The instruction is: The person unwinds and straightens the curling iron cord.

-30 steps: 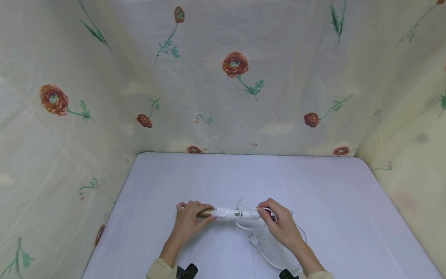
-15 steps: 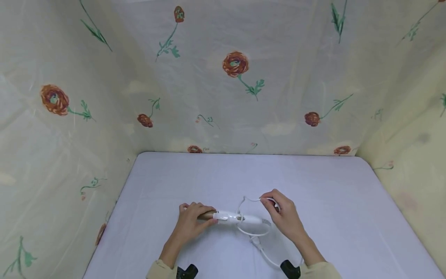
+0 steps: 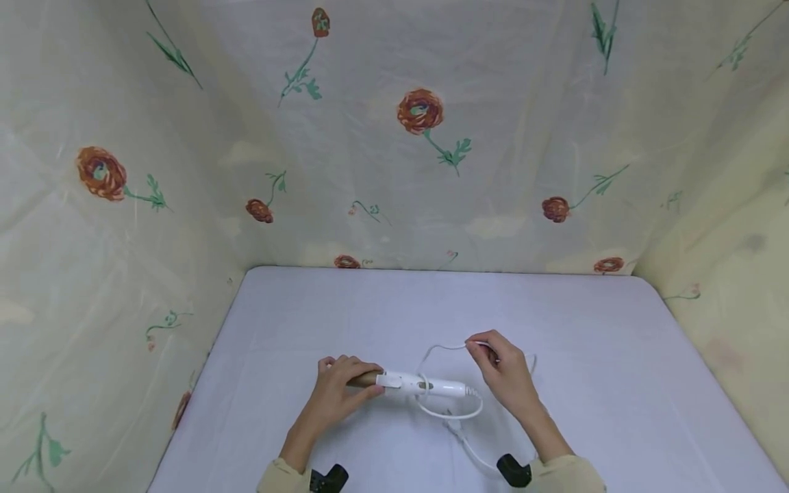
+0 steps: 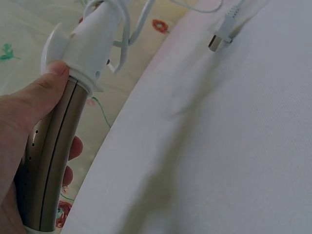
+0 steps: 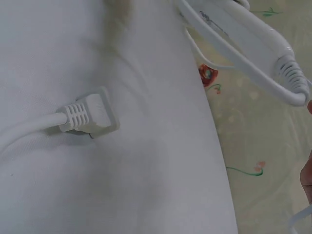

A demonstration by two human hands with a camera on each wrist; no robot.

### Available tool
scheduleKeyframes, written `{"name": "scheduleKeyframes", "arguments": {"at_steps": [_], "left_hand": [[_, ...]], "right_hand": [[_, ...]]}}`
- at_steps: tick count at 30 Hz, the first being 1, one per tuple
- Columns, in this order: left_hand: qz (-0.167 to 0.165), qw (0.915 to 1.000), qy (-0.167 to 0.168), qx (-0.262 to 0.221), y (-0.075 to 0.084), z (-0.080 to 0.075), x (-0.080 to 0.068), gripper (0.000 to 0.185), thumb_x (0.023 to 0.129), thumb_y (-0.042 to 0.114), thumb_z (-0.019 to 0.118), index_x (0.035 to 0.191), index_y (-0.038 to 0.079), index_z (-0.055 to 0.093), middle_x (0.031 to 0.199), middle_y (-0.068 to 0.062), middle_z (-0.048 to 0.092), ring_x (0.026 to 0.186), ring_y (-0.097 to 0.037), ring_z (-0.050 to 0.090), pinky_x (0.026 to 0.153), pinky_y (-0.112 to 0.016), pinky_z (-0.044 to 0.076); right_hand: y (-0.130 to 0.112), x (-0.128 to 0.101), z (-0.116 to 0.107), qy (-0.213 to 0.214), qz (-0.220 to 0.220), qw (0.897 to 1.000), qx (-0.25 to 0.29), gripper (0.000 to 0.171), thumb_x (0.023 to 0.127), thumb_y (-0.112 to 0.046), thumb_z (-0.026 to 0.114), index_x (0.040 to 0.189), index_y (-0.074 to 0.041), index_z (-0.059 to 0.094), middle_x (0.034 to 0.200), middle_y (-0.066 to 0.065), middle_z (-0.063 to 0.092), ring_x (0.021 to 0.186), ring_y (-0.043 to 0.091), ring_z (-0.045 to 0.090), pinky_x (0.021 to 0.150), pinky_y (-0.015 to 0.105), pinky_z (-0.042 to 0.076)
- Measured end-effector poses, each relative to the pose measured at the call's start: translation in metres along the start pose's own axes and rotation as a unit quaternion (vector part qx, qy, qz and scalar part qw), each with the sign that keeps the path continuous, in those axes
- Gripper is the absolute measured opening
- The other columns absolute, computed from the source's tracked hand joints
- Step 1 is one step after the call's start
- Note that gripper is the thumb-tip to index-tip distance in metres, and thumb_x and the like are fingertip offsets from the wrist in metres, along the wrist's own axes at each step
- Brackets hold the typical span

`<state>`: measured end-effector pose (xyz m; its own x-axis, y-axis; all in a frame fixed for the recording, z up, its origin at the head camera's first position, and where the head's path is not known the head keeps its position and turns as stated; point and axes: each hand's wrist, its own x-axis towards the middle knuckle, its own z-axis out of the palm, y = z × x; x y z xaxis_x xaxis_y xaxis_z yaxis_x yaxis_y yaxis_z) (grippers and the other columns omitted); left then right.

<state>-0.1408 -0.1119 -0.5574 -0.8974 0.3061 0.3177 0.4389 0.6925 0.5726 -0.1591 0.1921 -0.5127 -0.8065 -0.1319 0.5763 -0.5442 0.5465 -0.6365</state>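
A curling iron (image 3: 448,388) with a white handle and a bronze barrel (image 4: 54,151) is held up over the table, roughly level. My left hand (image 3: 339,387) grips the barrel, its thumb lying at the joint with the handle beside the white lever (image 4: 54,46). The white power cord (image 3: 450,416) loops around the handle and bends back from the strain relief (image 5: 292,73). To the right, my right hand (image 3: 504,370) pinches a stretch of this cord, raised above the handle's end. Beneath, the cord's plug (image 5: 100,114) lies on the tabletop.
A white-covered table (image 3: 345,315) extends beyond both hands. Flower-printed curtains (image 3: 394,164) hang behind it and on both sides. Black wrist mounts (image 3: 514,471) sit at the sleeves. The cord's trailing part lies near my right forearm.
My right hand has moved up, away from the handle's end, drawing the cord with it. The loop around the handle has shifted. My left hand has stayed nearly still on the barrel.
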Motion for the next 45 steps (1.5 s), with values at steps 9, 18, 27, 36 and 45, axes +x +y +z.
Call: {"name": "scheduleKeyframes", "arguments": {"at_steps": [9, 18, 27, 36, 45], "left_hand": [[-0.009, 0.9999, 0.007, -0.012, 0.001, 0.001, 0.0, 0.035, 0.076, 0.051, 0.071, 0.107, 0.035, 0.068, 0.093, 0.014, 0.068, 0.086, -0.004, 0.054, 0.089, -0.044, 0.026], [-0.028, 0.9984, 0.031, -0.039, 0.0, -0.002, 0.003, 0.031, 0.077, 0.047, 0.072, 0.106, 0.035, 0.068, 0.097, 0.016, 0.068, 0.089, -0.004, 0.053, 0.089, -0.042, 0.023], [-0.024, 0.9969, 0.059, -0.045, 0.003, -0.002, 0.006, 0.032, 0.077, 0.045, 0.072, 0.107, 0.033, 0.068, 0.098, 0.015, 0.068, 0.089, -0.005, 0.054, 0.087, -0.04, 0.022], [-0.024, 0.9955, 0.087, -0.028, 0.009, -0.002, 0.011, 0.034, 0.077, 0.041, 0.075, 0.109, 0.031, 0.068, 0.097, 0.014, 0.068, 0.089, -0.007, 0.055, 0.086, -0.041, 0.022], [-0.031, 0.9952, 0.092, -0.016, 0.012, -0.001, 0.015, 0.036, 0.078, 0.045, 0.071, 0.111, 0.029, 0.068, 0.097, 0.012, 0.068, 0.091, -0.009, 0.057, 0.09, -0.045, 0.023]], "right_hand": [[0.015, -0.01, 0.009, -0.04, 0.062, 0.997, -0.024, 0.008, 0.085, -0.006, 0.069, 0.09, -0.011, 0.067, 0.067, -0.01, 0.05, 0.056, -0.003, 0.037, 0.05, 0.016, 0.034], [0.025, -0.023, 0.017, -0.107, 0.094, 0.989, -0.043, 0.016, 0.082, -0.003, 0.069, 0.094, -0.013, 0.066, 0.083, -0.004, 0.065, 0.071, 0.002, 0.053, 0.064, 0.023, 0.046], [0.027, -0.038, 0.023, -0.171, 0.122, 0.977, -0.019, 0.013, 0.086, -0.007, 0.066, 0.099, -0.009, 0.066, 0.085, -0.001, 0.067, 0.072, 0.002, 0.053, 0.065, 0.023, 0.047], [0.024, -0.044, 0.03, -0.219, 0.077, 0.972, -0.045, 0.018, 0.089, -0.005, 0.06, 0.103, -0.014, 0.068, 0.094, -0.003, 0.068, 0.081, 0.007, 0.06, 0.072, 0.025, 0.049], [0.011, -0.044, 0.039, -0.264, 0.081, 0.959, -0.057, 0.013, 0.093, -0.019, 0.059, 0.098, -0.012, 0.069, 0.089, -0.008, 0.064, 0.079, 0.004, 0.06, 0.072, 0.024, 0.05]]}}
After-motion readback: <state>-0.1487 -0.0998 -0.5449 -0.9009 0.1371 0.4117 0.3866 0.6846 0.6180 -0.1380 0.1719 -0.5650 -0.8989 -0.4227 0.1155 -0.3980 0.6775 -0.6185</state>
